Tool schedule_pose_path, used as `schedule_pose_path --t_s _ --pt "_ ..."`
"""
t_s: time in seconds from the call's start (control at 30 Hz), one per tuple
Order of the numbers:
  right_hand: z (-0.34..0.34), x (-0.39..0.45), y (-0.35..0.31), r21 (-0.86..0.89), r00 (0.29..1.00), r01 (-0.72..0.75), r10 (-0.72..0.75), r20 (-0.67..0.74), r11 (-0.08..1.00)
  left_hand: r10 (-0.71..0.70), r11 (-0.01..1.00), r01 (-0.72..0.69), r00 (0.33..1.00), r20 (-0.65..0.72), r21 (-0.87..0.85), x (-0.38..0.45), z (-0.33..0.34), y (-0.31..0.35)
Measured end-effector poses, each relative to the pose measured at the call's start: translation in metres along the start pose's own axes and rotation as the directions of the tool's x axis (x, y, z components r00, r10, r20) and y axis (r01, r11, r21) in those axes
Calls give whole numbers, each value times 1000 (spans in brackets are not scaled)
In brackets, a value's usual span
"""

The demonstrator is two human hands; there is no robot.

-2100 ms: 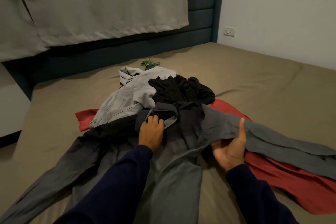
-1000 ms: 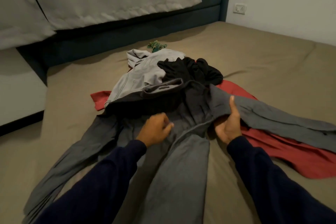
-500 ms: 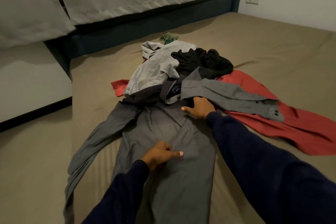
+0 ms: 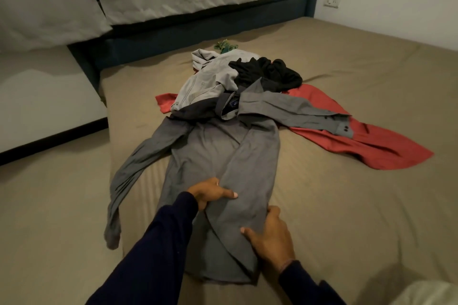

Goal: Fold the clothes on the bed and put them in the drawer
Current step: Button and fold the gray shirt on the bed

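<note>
- The bed point(image 4: 359, 205) carries the clothes; the pile point(image 4: 238, 79) sits toward its head edge.
- The grey shirt point(image 4: 223, 156) lies spread down the middle, hem near the foot edge. It looks light, soft and limp; best taken by hem or side seams.
- The right hand point(image 4: 270, 238) clasps the shirt's right edge.
- The left hand point(image 4: 210, 193) pinches a mid-front fold.

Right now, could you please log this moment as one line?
stage: folding | grey shirt: flat on bed | left hand: pinching | right hand: gripping edge

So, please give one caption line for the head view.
Both hands, left hand and right hand, hold the grey shirt on the bed.
</note>
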State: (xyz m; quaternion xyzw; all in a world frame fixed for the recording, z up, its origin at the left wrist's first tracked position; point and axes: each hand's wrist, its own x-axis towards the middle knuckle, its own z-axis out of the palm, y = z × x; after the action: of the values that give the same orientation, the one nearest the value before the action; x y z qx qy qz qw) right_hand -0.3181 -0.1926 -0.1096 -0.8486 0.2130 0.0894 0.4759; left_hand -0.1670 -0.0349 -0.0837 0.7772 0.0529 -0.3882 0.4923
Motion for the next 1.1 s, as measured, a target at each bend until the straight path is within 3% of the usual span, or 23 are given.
schedule_pose_path --t_s 0.1,0.23,0.43,0.53,0.6,0.73,0.9,1.1 --pt "-2 -2 21 303 996 -84 93 -15 949 38 983 -42 999 -25 -180 -20 19 -9" --pt "-31 -1 43 326 995 -94 104 -12 941 73 932 -104 992 -103 -348 -30 45 -26" --pt "-42 12 70 376 993 -117 109 43 919 120 893 -170 982 -143 -416 -14 57 -37" --pt "-34 9 69 409 994 -55 87 -60 911 125 868 -128 991 -38 -481 -4 47 -37" --pt "-29 9 65 406 985 -11 78 -151 914 107 850 -27 987 122 -526 1 33 -34" --pt "-21 17 65 429 979 5 83 -184 904 60 859 134 932 357 -494 12 11 -31" --pt "-22 16 60 452 970 -74 170 -174 889 44 883 136 929 367 -450 21 4 -38" --pt "-28 7 65 464 978 15 83 -190 886 137 853 4 963 233 -522 12 23 -37"
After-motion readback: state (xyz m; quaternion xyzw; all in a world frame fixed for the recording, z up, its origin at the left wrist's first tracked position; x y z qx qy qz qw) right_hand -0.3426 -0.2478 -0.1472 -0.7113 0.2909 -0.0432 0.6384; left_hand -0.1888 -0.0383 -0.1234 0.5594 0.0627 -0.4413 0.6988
